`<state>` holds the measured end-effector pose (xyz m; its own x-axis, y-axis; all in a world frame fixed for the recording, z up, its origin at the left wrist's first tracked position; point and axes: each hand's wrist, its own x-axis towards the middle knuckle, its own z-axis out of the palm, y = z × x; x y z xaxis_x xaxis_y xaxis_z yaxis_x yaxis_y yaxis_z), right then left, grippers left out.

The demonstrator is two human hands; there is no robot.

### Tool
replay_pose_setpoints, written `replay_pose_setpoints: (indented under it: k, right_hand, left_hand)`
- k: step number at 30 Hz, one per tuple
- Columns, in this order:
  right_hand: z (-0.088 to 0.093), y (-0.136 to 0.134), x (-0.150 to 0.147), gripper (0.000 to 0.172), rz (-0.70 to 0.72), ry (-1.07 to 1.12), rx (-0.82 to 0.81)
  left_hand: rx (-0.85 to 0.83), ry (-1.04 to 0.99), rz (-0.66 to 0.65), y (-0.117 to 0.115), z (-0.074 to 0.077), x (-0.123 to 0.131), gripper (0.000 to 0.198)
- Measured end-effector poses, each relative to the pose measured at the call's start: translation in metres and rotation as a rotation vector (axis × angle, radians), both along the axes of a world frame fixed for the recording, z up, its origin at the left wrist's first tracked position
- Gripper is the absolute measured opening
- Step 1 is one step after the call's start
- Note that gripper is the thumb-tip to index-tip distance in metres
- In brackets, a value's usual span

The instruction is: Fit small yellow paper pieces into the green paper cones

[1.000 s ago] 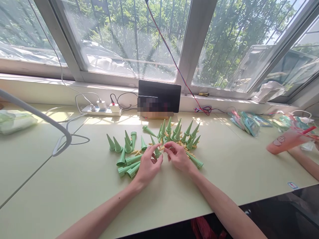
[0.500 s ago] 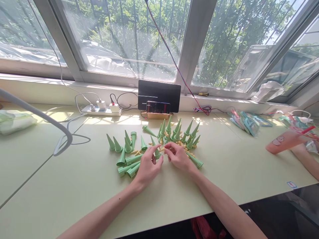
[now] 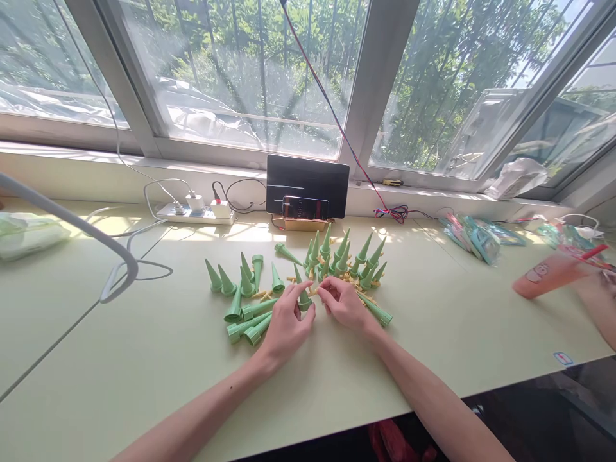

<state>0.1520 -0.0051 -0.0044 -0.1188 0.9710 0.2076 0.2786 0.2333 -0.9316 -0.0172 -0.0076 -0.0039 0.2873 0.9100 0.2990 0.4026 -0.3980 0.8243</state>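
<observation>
My left hand [image 3: 291, 321] curls its thumb and fingers around an upright green watering spike [image 3: 303, 296], a ribbed plastic cone with its tip up. My right hand [image 3: 344, 303] pinches a small yellow plastic valve piece [image 3: 312, 291] against the spike's right side; the fingertips hide part of it. Left of my left hand, several green spikes lie on their sides [image 3: 240, 330], and others stand [image 3: 227, 281]. Behind my right hand stands a cluster of upright spikes [image 3: 342, 260] with yellow pieces at their lower parts. More loose yellow pieces [image 3: 366, 299] lie beside my right hand.
A tablet [image 3: 308, 179] with a phone [image 3: 305, 208] before it leans at the back. A power strip [image 3: 197, 215] and cables sit left of it. To the right are plastic packets [image 3: 474, 237], a pink drink cup [image 3: 548, 276] and another person's arm [image 3: 599, 298].
Both my hands stay nearly in place, the yellow piece still at the spike's side. At the right, the other person's arm has shifted slightly.
</observation>
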Motion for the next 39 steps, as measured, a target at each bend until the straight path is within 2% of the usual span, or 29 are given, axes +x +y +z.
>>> replay_pose_setpoints:
  k: [16,24,36,39]
  right_hand:
    - [-0.0029,0.0028,-0.0007,0.039,-0.053,-0.119,0.063]
    - [-0.0042,0.0001,-0.0016,0.025,0.014,-0.048,0.066]
    - [-0.0024,0.0008,-0.0021,0.037,-0.032,-0.109,0.077]
    - [-0.0027,0.0008,-0.0022,0.035,-0.037,-0.107,0.065]
  left_hand:
    - [0.006,-0.002,-0.038,-0.0003,-0.0029,-0.0001,0.041]
    - [-0.001,-0.017,-0.015,0.0021,-0.0019,-0.0001,0.040]
    - [0.019,-0.013,-0.052,0.0000,-0.0032,-0.0004,0.039]
    - [0.016,-0.022,-0.041,0.0008,-0.0016,-0.0002,0.038]
